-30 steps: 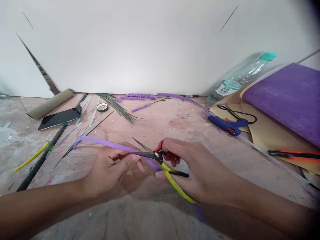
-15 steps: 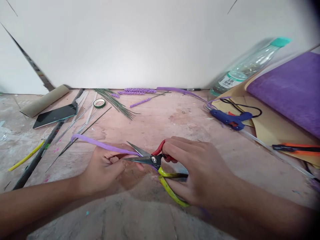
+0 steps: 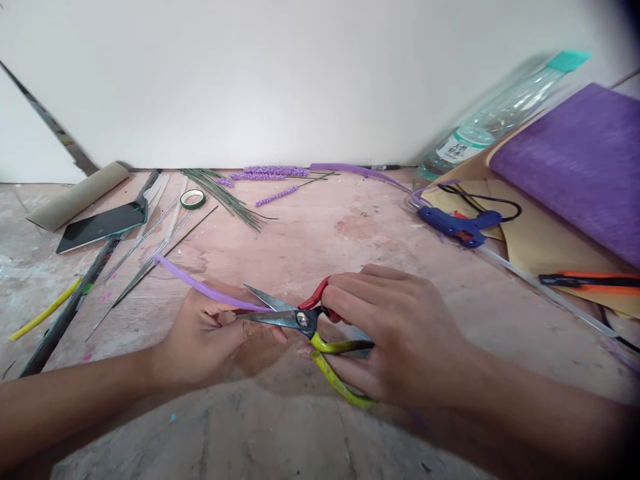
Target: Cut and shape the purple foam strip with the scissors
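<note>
Between the thumb and fingers of my left hand [image 3: 200,340] is pinched a narrow purple strip [image 3: 195,283], its free end pointing up and left over the table. My right hand [image 3: 400,333] grips a pair of scissors [image 3: 303,319] with red and yellow handles. The blades are parted and point left, with the strip lying between them close to the pivot. The lower blade passes just in front of my left fingertips, hiding part of them. Some of my right fingers are hidden behind the handles.
At the back lie purple beaded stems [image 3: 275,173], green wires [image 3: 225,200] and a tape roll [image 3: 193,199]. A phone [image 3: 103,225] and cardboard tube [image 3: 80,197] are left. On the right are a blue glue gun [image 3: 455,225], orange cutter [image 3: 590,281], plastic bottle [image 3: 470,143] and purple sheet [image 3: 575,167].
The whole view has shifted slightly. The strip's free end now sits a little nearer my left hand. The scissor blades are still parted around the strip, and both hands keep their grip.
</note>
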`<state>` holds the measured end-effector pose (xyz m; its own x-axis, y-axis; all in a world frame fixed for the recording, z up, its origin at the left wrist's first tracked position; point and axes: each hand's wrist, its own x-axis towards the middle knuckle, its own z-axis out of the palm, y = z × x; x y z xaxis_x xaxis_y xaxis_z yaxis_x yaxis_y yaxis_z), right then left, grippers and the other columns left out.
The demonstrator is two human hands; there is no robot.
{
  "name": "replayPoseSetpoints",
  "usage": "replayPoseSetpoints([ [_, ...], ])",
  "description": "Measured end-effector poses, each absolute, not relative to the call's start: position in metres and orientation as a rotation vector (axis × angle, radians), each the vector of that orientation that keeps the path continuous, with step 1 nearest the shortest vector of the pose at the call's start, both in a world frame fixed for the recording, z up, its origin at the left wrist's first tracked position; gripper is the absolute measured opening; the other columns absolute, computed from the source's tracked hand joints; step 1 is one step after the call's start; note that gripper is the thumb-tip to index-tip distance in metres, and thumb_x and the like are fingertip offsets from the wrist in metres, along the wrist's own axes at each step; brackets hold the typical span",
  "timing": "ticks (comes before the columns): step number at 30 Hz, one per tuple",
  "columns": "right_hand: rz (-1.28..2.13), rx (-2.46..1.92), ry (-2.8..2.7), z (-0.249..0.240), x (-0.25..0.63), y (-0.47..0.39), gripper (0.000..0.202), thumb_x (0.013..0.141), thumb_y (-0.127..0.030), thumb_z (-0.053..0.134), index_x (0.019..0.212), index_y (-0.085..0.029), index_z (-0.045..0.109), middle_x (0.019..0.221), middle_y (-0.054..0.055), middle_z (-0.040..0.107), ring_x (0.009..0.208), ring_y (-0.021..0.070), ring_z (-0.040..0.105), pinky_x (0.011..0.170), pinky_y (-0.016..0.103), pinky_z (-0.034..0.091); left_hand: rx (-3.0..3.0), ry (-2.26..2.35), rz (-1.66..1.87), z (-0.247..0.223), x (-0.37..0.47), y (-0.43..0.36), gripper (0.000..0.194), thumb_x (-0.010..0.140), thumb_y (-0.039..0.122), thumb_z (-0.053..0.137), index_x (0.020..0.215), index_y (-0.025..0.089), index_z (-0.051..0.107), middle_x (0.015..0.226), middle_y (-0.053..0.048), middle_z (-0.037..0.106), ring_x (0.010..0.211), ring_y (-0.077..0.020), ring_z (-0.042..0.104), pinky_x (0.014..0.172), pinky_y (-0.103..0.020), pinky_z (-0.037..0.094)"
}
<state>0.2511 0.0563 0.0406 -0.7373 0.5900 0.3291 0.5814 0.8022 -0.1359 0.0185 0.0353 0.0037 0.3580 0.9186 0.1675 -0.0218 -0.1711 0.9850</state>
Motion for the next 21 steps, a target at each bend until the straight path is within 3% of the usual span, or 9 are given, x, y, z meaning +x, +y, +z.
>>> replayPoseSetpoints([
  [3,0.008,-0.878,-2.604,0.0398,0.2519,0.0542,0.021,0.083,-0.031,0.064,0.069,-0.022,0.051,0.063,-0.003,0.06,0.054,0.0146,0.05,0.058,0.031,0.029,1.507,0.788,1.079,0.0033,0.0189,0.0358,0.017,0.089,0.015,0.067,0.083,0.014,0.083,0.08,-0.008,0.081,0.073,-0.0214,0.075,0.065,-0.026,0.057],
  [7,0.023,-0.882,-2.607,0.0401,0.2531,0.0517,0.017,0.084,-0.03,0.063,0.071,-0.021,0.055,0.065,-0.003,0.062,0.055,0.0143,0.05,0.058,0.031,0.029,1.547,0.745,1.073,0.0064,0.0192,0.0373,0.018,0.09,0.015,0.067,0.083,0.014,0.083,0.077,-0.008,0.081,0.066,-0.0182,0.074,0.064,-0.023,0.057],
  [13,0.064,-0.886,-2.601,0.0424,0.2525,0.0516,0.019,0.084,-0.036,0.065,0.074,-0.02,0.058,0.067,-0.002,0.064,0.056,0.0146,0.052,0.06,0.031,0.029,1.565,0.725,1.075,0.0101,0.019,0.038,0.027,0.084,0.002,0.064,0.087,0.018,0.085,0.081,-0.004,0.083,0.072,-0.017,0.076,0.069,-0.02,0.059],
  [21,0.061,-0.874,-2.592,0.0412,0.2519,0.0516,0.015,0.083,-0.034,0.063,0.078,-0.02,0.061,0.069,-0.002,0.064,0.06,0.0153,0.055,0.062,0.031,0.03,1.491,0.701,1.0,0.0028,0.0155,0.0352,0.037,0.084,0.001,0.057,0.094,0.023,0.084,0.094,-0.004,0.083,0.083,-0.0246,0.078,0.077,-0.033,0.061],
])
